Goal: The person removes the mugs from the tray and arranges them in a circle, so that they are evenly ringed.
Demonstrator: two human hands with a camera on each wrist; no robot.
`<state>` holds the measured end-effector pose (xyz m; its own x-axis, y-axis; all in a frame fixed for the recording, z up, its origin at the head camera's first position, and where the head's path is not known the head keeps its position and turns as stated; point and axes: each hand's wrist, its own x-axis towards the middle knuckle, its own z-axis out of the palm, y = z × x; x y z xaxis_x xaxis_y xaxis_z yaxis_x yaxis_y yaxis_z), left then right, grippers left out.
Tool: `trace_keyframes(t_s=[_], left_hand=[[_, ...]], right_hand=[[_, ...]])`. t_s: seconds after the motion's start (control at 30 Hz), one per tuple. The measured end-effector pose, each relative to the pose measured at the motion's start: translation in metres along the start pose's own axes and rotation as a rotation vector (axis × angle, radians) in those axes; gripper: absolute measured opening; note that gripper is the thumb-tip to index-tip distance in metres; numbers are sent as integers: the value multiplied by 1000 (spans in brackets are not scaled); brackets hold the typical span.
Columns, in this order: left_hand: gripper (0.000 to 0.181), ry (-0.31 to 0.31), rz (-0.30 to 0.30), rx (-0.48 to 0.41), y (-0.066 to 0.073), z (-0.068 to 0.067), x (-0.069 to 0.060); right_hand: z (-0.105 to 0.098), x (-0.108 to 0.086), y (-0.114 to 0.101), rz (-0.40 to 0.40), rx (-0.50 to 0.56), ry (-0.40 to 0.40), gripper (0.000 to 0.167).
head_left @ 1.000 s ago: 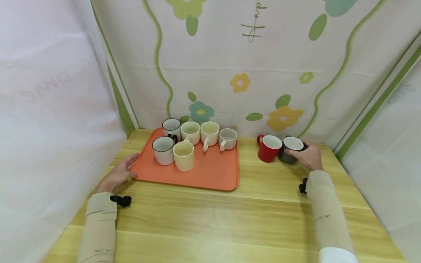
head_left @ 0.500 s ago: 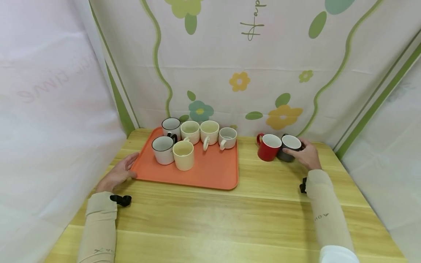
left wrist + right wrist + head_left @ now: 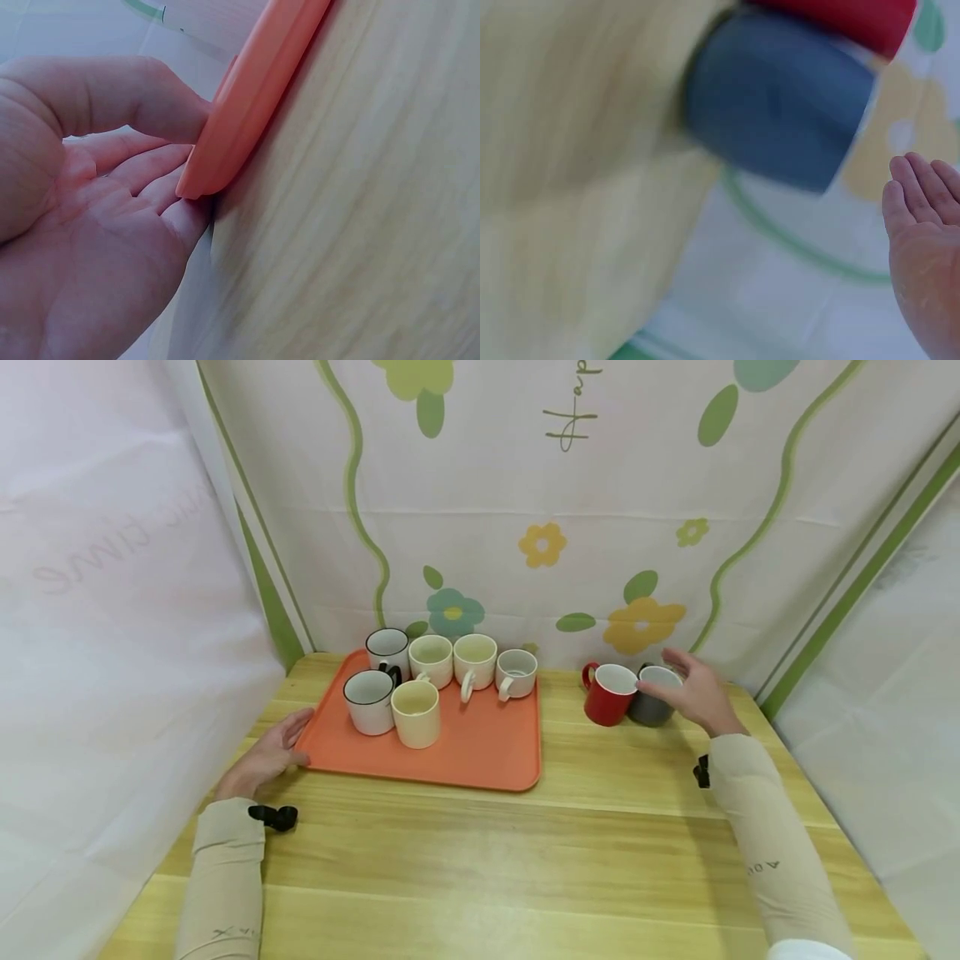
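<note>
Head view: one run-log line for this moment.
left hand: holds orange tray at corner | right hand: open beside gray mug, not holding | red mug: beside gray mug | six mugs: on tray

- Creased beige cloth sleeve (image 3: 228, 860) on the left arm, lower left of the frame, printed with small dark lettering (image 3: 235, 932).
- Matching beige sleeve (image 3: 772, 827), lower right, with small dark letters (image 3: 763, 867).
- White fabric (image 3: 810, 950) below it.
- Small black knobbed device (image 3: 273, 817) by the left cuff; similar black piece (image 3: 702, 772) by the right.
</note>
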<state>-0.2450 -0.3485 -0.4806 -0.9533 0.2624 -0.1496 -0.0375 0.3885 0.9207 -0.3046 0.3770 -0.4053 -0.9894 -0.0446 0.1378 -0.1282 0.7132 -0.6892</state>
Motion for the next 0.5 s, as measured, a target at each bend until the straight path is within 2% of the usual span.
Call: trace_keyframes(t_s=[0.13, 0.27, 0.5], left_hand=[[104, -3, 4, -6, 0, 0, 0], [104, 0, 4, -11, 0, 0, 0], [104, -2, 1, -12, 1, 0, -1]], right_hand=[[15, 4, -30, -63, -9, -29, 97], [39, 9, -60, -143, 4, -67, 92], [100, 14, -108, -331, 9, -147, 92]])
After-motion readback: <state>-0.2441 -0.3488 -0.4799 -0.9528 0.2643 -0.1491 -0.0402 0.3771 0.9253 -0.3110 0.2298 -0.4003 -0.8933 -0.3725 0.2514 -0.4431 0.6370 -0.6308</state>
